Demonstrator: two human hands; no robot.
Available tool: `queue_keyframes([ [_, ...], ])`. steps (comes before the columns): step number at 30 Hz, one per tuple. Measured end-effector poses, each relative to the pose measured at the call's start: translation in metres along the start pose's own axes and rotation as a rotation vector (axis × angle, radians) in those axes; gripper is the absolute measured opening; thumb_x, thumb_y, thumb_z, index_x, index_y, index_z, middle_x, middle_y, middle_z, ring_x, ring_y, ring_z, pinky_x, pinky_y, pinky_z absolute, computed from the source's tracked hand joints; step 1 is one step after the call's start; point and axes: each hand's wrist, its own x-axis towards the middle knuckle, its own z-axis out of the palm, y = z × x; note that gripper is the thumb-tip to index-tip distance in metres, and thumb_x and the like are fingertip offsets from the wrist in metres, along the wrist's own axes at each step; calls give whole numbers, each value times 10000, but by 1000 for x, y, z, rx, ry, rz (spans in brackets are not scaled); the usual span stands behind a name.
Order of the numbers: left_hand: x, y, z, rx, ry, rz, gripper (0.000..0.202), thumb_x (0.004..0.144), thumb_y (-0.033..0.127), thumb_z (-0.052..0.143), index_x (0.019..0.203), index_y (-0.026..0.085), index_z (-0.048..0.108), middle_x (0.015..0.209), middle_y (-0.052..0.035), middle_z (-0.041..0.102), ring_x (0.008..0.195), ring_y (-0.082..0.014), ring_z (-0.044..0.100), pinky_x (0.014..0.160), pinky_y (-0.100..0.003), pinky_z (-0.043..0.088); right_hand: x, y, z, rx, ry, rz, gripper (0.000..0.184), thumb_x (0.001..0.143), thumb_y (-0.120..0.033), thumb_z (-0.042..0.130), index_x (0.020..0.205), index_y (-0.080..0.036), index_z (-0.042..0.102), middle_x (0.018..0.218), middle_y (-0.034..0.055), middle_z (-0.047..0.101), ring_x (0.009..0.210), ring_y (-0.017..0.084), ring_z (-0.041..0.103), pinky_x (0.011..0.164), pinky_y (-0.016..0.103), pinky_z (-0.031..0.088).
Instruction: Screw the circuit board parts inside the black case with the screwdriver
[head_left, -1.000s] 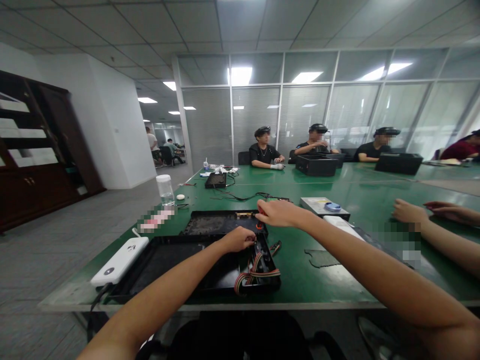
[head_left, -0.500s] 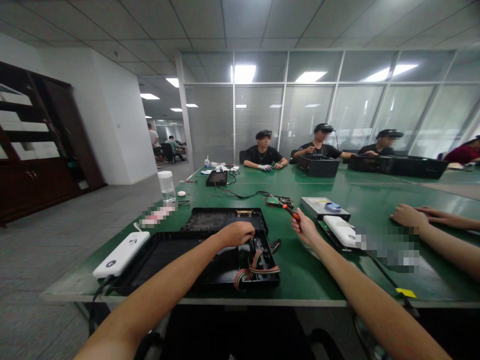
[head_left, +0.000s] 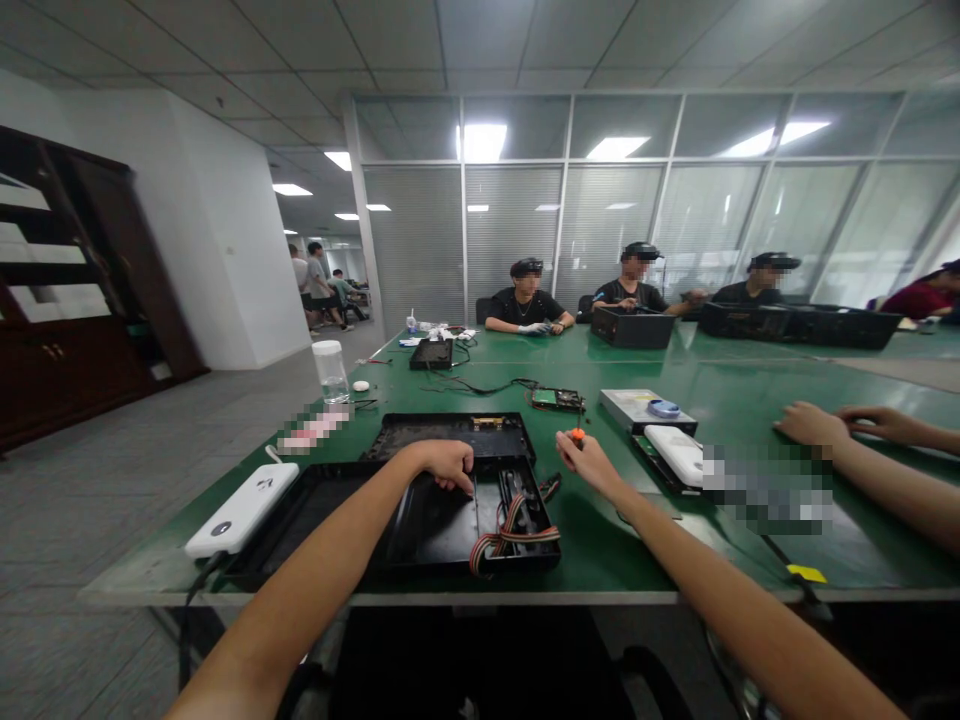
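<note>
My left hand [head_left: 448, 464] hangs over a shallow black casing [head_left: 442, 535], its fingers curled together and the index finger pointing down by an inner divider. Whether anything small is between these fingers is hidden. Striped ribbon wires [head_left: 511, 535] lie over the casing's right end. My right hand [head_left: 591, 462] is closed round a screwdriver [head_left: 577, 438] with an orange and black handle, its shaft pointing up and away above the green table. Behind the casing lies a second black casing part [head_left: 435, 436]. Near the screwdriver's tip is a green circuit board piece [head_left: 551, 398].
A white power bank [head_left: 241, 510] lies left of the casing. To the right are a metal drive [head_left: 637, 408] and another white power bank [head_left: 673, 455]. A clear bottle [head_left: 330, 372] stands back left. A neighbour's hands [head_left: 814, 432] rest at right; several people sit across the table.
My left hand has moved left, away from the wired end of the casing. My right hand has come left and nearer, and the screwdriver has turned more upright.
</note>
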Motion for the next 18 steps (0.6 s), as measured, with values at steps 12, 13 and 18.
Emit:
queue_keyframes([
  [12, 14, -23, -17, 270, 260, 46, 430, 675, 331, 620, 1019, 158, 429, 749, 15, 544, 625, -104, 504, 536, -170, 344, -137, -65, -1, -836, -447, -351, 138, 761, -189, 469, 889, -218, 513, 852, 31, 568, 715, 160, 539, 581, 259, 330],
  [13, 16, -26, -15, 323, 235, 73, 354, 669, 287, 626, 962, 156, 476, 742, 15, 546, 634, -106, 503, 548, -171, 348, -140, -62, -4, -834, -423, -342, 112, 768, -190, 458, 861, -218, 512, 834, 31, 564, 708, 160, 537, 576, 262, 327],
  [18, 14, -14, -25, 553, 303, 327, 124, 659, 225, 637, 740, 156, 573, 784, -22, 577, 772, -156, 520, 711, -212, 364, -138, -51, -4, -845, -336, -285, 112, 727, -164, 469, 820, -209, 512, 831, 36, 549, 725, 163, 527, 579, 259, 322],
])
